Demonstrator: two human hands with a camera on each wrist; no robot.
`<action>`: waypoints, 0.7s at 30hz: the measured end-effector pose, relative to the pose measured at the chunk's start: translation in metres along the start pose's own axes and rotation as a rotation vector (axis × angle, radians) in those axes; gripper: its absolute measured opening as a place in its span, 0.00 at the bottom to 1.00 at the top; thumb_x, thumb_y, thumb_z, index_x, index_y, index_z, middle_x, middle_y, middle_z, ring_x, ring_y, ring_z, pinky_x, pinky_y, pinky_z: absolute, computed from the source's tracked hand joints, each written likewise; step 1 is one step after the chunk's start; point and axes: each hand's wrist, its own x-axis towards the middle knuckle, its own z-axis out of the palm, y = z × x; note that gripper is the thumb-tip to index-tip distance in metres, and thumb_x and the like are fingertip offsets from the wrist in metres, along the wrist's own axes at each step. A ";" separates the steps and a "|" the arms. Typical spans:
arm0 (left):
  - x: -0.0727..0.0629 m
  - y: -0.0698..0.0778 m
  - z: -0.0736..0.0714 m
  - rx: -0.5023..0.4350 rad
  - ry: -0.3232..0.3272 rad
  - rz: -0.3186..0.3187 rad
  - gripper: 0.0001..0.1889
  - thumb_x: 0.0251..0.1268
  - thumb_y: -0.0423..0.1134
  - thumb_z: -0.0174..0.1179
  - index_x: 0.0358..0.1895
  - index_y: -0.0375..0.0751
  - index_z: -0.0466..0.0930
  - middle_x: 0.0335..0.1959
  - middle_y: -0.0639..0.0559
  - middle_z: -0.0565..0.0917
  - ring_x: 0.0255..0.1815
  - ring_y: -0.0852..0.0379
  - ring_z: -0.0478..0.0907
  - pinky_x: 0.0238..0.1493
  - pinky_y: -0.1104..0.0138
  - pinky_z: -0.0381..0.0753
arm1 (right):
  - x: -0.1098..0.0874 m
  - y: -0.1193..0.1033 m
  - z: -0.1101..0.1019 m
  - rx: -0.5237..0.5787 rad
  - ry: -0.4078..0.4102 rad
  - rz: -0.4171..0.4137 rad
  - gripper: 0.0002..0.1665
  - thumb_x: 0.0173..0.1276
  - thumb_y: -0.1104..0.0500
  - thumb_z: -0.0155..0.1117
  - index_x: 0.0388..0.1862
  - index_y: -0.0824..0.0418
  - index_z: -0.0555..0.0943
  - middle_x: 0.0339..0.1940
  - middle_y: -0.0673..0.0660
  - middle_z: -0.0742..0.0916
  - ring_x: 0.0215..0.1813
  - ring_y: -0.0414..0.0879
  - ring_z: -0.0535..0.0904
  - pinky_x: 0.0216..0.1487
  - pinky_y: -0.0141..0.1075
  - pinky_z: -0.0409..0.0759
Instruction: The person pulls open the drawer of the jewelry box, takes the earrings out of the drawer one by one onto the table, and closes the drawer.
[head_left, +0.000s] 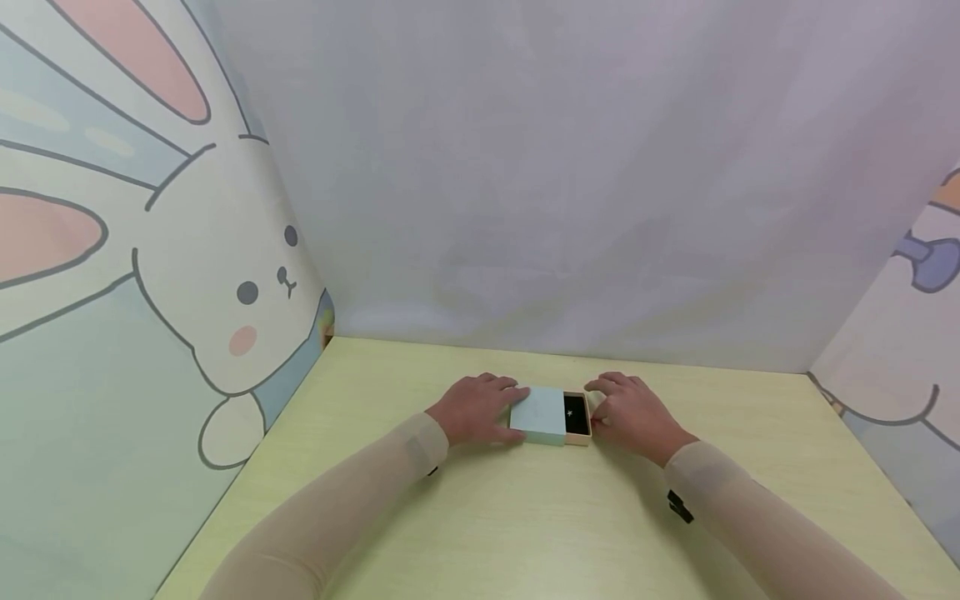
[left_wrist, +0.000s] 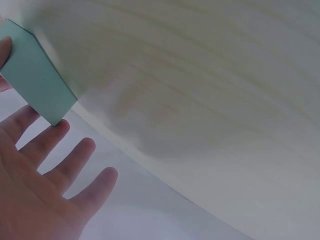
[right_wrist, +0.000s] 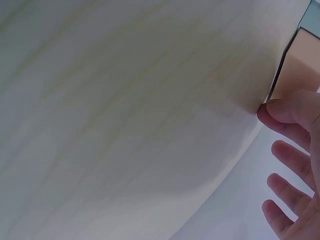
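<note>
Box, small and flat, in two parts. Lies on the pale, wood-grained counter, nearer its back edge, between the two hands. At left, pale blue-green outer cover. At right, peach-coloured drawer, partly out of the cover's right end, with the remainder hidden inside. Shows a black lining and, on that near the cover, a tiny pale star-like shape; too small to tell whether printed or loose.

Left hand: at the cover's left end. Grips it across its width, with thumb at the near side and index finger over the far left corner, well apart from each other. In the left wrist view, other fingers fanned out, partly clear of the cover.

Right hand: at the drawer's right end. Pinches the end by its edge between thumb and index finger, nearly together at the tips in the right wrist view, with the remaining fingers spread and free of the drawer.

Around these, from left to right: large cartoon rabbit on the side wall, plain pale backdrop behind the counter, part of another cartoon figure.
</note>
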 end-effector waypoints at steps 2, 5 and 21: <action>0.000 0.000 0.000 0.004 0.001 -0.002 0.43 0.82 0.74 0.66 0.92 0.61 0.74 0.88 0.54 0.82 0.86 0.48 0.82 0.82 0.50 0.87 | 0.000 0.000 -0.001 0.002 0.001 0.001 0.08 0.65 0.61 0.91 0.28 0.51 0.99 0.64 0.58 0.96 0.71 0.64 0.90 0.68 0.62 0.92; 0.000 -0.001 0.001 0.007 0.001 -0.006 0.43 0.81 0.74 0.67 0.92 0.62 0.74 0.88 0.54 0.81 0.86 0.48 0.82 0.82 0.51 0.87 | 0.000 0.000 -0.001 0.005 0.005 0.006 0.08 0.66 0.62 0.91 0.29 0.51 0.99 0.64 0.59 0.96 0.70 0.64 0.90 0.68 0.62 0.92; 0.000 0.000 0.001 0.000 -0.018 -0.011 0.43 0.83 0.75 0.65 0.93 0.62 0.72 0.90 0.55 0.80 0.87 0.48 0.81 0.82 0.51 0.87 | -0.003 -0.002 -0.005 0.016 0.002 0.026 0.07 0.66 0.60 0.92 0.30 0.55 0.99 0.63 0.59 0.96 0.70 0.63 0.90 0.68 0.61 0.92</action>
